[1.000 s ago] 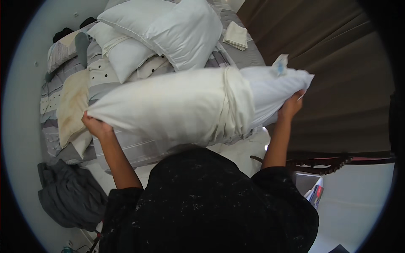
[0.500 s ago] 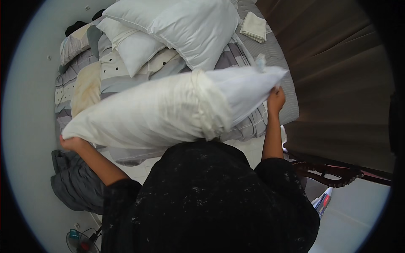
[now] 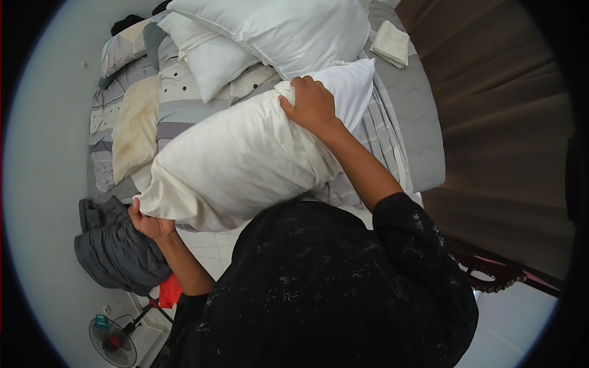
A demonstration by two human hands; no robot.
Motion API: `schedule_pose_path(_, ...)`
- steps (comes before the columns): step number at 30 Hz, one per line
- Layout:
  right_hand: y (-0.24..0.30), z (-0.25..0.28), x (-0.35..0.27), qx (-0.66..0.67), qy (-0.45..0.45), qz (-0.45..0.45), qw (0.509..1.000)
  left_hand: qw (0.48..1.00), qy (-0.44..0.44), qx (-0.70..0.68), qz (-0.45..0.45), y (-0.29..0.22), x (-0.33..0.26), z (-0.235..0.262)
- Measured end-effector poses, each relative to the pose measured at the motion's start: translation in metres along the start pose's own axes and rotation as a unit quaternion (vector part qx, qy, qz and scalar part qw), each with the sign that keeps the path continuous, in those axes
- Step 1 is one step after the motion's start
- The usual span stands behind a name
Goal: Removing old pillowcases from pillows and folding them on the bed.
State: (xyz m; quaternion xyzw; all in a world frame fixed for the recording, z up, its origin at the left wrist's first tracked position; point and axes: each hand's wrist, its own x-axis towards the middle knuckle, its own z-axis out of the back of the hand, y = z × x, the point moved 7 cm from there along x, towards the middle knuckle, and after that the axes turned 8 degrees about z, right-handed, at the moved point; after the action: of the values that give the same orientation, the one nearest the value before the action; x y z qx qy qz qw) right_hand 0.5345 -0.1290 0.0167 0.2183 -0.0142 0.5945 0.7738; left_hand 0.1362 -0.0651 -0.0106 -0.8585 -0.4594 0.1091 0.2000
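A cream pillowcase covers most of a white pillow, which slants across in front of my body over the bed's near edge. The pillow's white far-right end sticks out of the case. My left hand pinches the closed-looking corner of the pillowcase at the lower left, where the cloth hangs slack and creased. At the case's bunched upper edge, my right hand grips the fabric, fingers curled over it. The underside of the pillow is hidden.
Large white pillows and a smaller one lie on the bed. A folded cream cloth rests at the right, a stained pillow at the left. Dark grey bedding and a fan stand lower left; a brown curtain hangs right.
My right hand has shifted from the bare pillow corner to the pillowcase's edge. Less white pillow now shows. My left hand has come inward with the case's corner.
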Motion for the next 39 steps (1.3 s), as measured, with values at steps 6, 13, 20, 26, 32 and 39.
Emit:
schedule_pose_path(6, -0.053, -0.066, 0.037, -0.073, 0.121, -0.008, 0.990, 1.000, -0.014, -0.004, 0.021, 0.023, -0.024, 0.009)
schedule_pose_path(13, -0.172, -0.034, 0.003, 0.595, -0.010, -0.320, 0.737, 0.980, -0.124, 0.094, -0.126, -0.119, -0.030, 0.046)
schedule_pose_path(20, -0.185, 0.097, -0.088, 0.558, -0.208, -0.287, 0.751, 0.966, -0.058, 0.174, -0.180, -0.225, 0.078, 0.014)
schedule_pose_path(26, -0.165, 0.068, -0.137, 0.351, -0.225, -0.296, 0.860, 0.895, -0.274, 0.302, -0.182, -0.178, 0.155, 0.064)
schedule_pose_path(32, -0.092, 0.036, -0.139, 0.405, -0.160, -0.214, 0.874, 0.656, -0.397, 0.602, -0.224, -0.062, 0.116, 0.029)
schedule_pose_path(39, -0.056, 0.042, -0.135, 0.548, 0.147, -0.218, 0.794, 0.720, 0.038, 0.685, -0.102, 0.153, 0.073, -0.143)
